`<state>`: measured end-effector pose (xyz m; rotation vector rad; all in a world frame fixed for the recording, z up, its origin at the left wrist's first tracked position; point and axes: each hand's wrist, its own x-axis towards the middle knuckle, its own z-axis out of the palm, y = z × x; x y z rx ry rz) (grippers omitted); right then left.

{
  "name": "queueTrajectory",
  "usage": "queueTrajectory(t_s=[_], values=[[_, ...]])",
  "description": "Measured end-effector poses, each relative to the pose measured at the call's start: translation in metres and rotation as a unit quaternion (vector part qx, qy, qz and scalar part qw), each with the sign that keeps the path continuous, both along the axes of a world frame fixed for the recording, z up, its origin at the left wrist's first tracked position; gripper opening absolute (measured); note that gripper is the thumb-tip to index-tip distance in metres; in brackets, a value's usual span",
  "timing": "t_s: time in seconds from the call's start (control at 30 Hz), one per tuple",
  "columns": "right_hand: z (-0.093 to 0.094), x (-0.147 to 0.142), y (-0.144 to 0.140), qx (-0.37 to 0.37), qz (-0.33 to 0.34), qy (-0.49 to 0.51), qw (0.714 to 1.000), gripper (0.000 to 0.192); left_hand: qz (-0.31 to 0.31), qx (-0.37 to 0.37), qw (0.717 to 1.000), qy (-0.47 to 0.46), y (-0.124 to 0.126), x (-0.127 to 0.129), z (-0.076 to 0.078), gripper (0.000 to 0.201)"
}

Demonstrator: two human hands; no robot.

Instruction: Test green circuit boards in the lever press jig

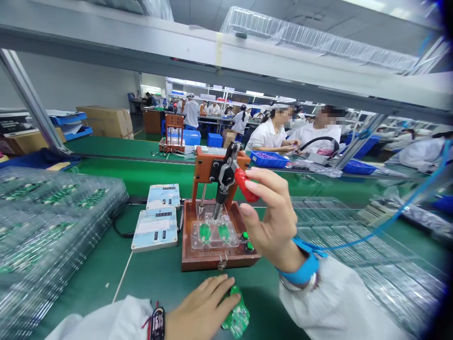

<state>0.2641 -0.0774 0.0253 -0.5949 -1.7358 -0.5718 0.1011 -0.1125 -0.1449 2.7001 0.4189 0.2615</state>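
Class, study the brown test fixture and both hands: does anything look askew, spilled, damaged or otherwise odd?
Nothing stands out. Two green boards sit side by side in the fixture; the right hand grips the red lever handle; the left hand rests on a loose green board.

The right hand [271, 219] grips the red handle [245, 185] of the lever on a brown test fixture [215, 222] standing on the green surface [155, 278]. Two small green boards [214, 232] sit under the fixture's clear plate. The left hand [201, 309] rests flat on the surface just in front of the fixture, its fingers [226, 293] touching a green circuit board [238, 317]. Two pale meter boxes [157, 222] lie left of the fixture, and stacked clear trays [46, 222] of boards farther left. Other people in white work at benches behind.
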Motion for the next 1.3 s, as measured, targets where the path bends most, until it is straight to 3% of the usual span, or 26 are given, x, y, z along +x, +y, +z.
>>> queueTrajectory(t_s=[0.23,0.47,0.53,0.6,0.63,0.73,0.77,0.83,0.87,0.93,1.03,1.07,1.17,1.23,1.3], values=[[-0.007,-0.003,0.028,-0.005,0.077,0.045,0.996,0.027,0.018,-0.047,0.999,0.000,0.001,0.003,0.004,0.069],[-0.006,-0.002,0.028,0.029,0.003,0.023,0.999,0.025,0.014,-0.055,0.997,-0.057,0.003,0.006,-0.003,0.064],[0.011,-0.003,0.025,0.063,-0.002,0.051,0.997,0.025,0.012,-0.053,0.997,-0.054,0.002,0.006,-0.003,0.063],[0.043,-0.004,0.027,0.047,0.014,0.107,0.993,0.028,0.014,-0.059,0.997,-0.050,0.001,0.006,0.001,0.060],[0.063,-0.004,0.033,0.007,0.031,0.137,0.990,0.031,0.018,-0.064,0.997,-0.048,0.000,0.006,0.003,0.058],[0.121,-0.001,0.069,-0.210,0.098,0.131,0.964,0.043,0.039,-0.080,0.995,-0.039,-0.003,0.003,0.013,0.053],[0.133,0.001,0.085,-0.296,0.078,0.135,0.943,0.044,0.047,-0.083,0.995,-0.037,-0.004,0.002,0.017,0.052],[0.138,0.009,0.113,-0.368,-0.005,0.120,0.922,0.037,0.058,-0.086,0.994,-0.037,-0.005,0.000,0.023,0.050],[0.130,0.014,0.121,-0.372,-0.040,0.119,0.920,0.033,0.063,-0.084,0.994,-0.038,-0.006,0.000,0.024,0.050],[0.095,0.027,0.121,-0.327,-0.079,0.134,0.932,0.027,0.068,-0.072,0.994,-0.036,-0.006,0.000,0.026,0.048],[0.017,0.045,0.085,-0.208,-0.069,0.211,0.953,0.010,0.067,-0.043,0.996,-0.028,-0.006,0.002,0.021,0.051],[-0.010,0.050,0.068,-0.200,-0.053,0.224,0.952,0.006,0.068,-0.036,0.997,-0.028,-0.005,0.004,0.018,0.052],[-0.073,0.055,0.025,-0.350,0.003,0.108,0.931,0.008,0.079,-0.028,0.996,-0.037,-0.002,0.006,0.013,0.059],[-0.095,0.053,0.009,-0.438,0.040,-0.006,0.898,0.012,0.074,-0.035,0.996,-0.037,0.002,0.004,0.015,0.070],[-0.103,0.052,0.005,-0.468,0.054,-0.072,0.879,0.025,0.058,-0.057,0.996,-0.024,0.005,0.000,0.024,0.080]])
